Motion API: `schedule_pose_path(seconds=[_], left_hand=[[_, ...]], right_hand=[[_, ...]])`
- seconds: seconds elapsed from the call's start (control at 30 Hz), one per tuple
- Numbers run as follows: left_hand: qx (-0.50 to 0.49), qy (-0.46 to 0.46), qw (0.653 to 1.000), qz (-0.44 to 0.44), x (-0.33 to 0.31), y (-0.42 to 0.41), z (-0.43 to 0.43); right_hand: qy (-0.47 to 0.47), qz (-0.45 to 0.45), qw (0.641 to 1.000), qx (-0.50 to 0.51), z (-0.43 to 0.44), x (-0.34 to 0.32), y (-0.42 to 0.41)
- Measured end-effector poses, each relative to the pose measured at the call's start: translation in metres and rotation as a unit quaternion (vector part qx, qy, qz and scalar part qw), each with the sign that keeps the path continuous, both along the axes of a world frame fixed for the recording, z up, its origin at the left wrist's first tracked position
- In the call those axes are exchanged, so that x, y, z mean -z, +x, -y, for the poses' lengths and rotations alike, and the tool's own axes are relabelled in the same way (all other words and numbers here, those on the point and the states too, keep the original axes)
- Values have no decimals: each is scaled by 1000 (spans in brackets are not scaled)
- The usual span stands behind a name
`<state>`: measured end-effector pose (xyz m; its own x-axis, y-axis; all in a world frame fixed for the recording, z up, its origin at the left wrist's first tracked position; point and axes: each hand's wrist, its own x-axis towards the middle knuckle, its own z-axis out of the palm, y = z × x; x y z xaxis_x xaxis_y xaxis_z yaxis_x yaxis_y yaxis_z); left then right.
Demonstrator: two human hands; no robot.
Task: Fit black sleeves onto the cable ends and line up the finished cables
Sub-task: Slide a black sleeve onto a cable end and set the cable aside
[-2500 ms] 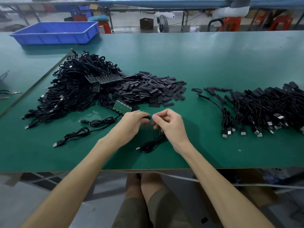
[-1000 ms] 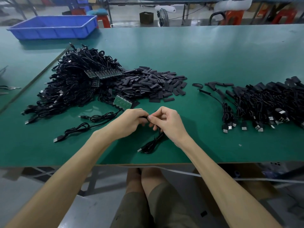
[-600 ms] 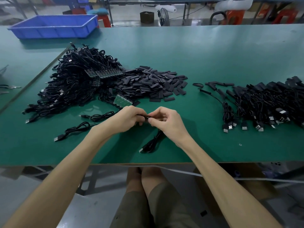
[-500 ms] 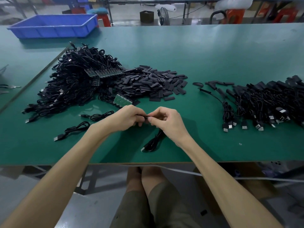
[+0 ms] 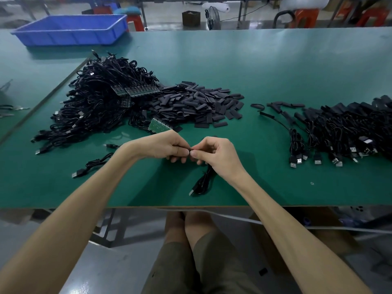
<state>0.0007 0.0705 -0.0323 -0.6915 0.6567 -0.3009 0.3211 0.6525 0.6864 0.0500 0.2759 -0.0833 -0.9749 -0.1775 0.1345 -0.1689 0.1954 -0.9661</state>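
Note:
My left hand (image 5: 164,147) and my right hand (image 5: 214,156) meet fingertip to fingertip above the green table (image 5: 254,66). Between the fingertips they pinch a small black piece, mostly hidden, that looks like a sleeve on a cable end. The black cable (image 5: 201,183) hangs down from my right hand and its coil and USB plug lie on the table near the front edge. A heap of loose black sleeves (image 5: 197,103) lies behind my hands. Left of it is a big tangle of unsleeved cables (image 5: 95,105). The finished cables (image 5: 339,128) lie in a row at the right.
Small green circuit boards (image 5: 158,126) stick out of the left pile. Two loose cables (image 5: 93,166) lie left of my left forearm. A blue plastic bin (image 5: 72,29) stands at the far left. Stray sleeves (image 5: 275,105) lie between the heaps. The table's front edge (image 5: 148,207) is just below the coil.
My hands have stayed close together, fingertips working at the cable end. The hanging coil has shifted slightly to the right under my right hand.

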Motion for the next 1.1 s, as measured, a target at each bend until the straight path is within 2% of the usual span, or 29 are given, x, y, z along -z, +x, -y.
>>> schedule_pose_path(seconds=[0.3, 0.9, 1.0, 1.1], left_hand=[[-26, 29, 999, 1, 5, 2, 3], [-30, 42, 999, -17, 7, 6, 0], [-72, 102, 992, -18, 14, 9, 5], [-155, 218, 964, -2, 26, 13, 13]], right_hand=[[-30, 6, 1000, 5, 0, 1, -2], [-15, 37, 999, 11, 2, -5, 1], [-24, 31, 999, 21, 2, -5, 1], [-35, 18, 998, 43, 2, -4, 1]])
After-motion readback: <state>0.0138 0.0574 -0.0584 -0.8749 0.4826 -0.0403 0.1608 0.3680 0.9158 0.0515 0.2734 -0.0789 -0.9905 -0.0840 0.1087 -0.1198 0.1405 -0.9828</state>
